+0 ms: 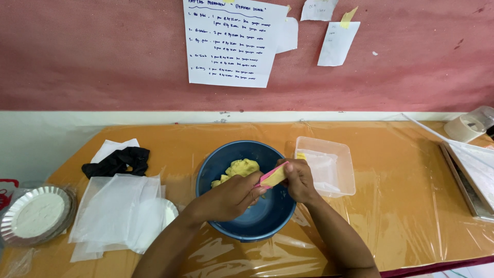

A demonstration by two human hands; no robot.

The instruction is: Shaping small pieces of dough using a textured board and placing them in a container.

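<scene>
Blue bowl (247, 221) of yellow dough (237, 170), both hands (229, 198) pinching a scraper (272, 176), perhaps dough-coated

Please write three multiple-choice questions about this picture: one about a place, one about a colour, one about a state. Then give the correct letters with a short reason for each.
1. Where is the clear plastic container?
A. right of the bowl
B. inside the bowl
C. on the foil plate

2. What colour is the bowl?
A. red
B. blue
C. white

3. What do the hands do with the scraper?
A. leave it on the table
B. hold it together over the bowl
C. press it on the wall

Answers:
1 A: the container sits beside the bowl.
2 B: its wall is blue.
3 B: left hand and right hand both grip the scraper above the yellow dough.
</scene>
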